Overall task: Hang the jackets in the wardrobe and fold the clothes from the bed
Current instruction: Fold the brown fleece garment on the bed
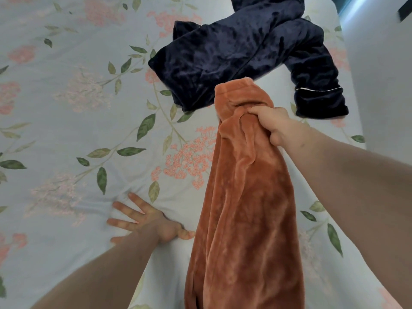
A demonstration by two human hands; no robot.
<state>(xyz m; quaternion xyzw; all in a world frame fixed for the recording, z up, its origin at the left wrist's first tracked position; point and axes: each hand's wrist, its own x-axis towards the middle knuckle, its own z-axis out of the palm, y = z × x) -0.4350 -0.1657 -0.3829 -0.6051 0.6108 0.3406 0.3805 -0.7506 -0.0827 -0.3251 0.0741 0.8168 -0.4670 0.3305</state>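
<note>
Orange fleece garment [245,208] clenched in right hand [273,126]; left hand [147,221] flat on floral sheet [66,108]; navy garment [245,54] beyond.

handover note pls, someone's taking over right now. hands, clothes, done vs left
Right hand: shut on the bunched top edge of the rust-orange plush garment, holding it up so it hangs toward the camera.
Left hand: empty, fingers spread, palm pressed flat on the floral bed sheet.
Dark navy velvet garment with white piping: lies crumpled and unfolded at the far right of the bed, apart from both hands.
Done: no folded item is visible; wardrobe and jackets are out of frame, so their status is unknown.
Left: lay out and fold the orange garment, then fold the navy one.
</note>
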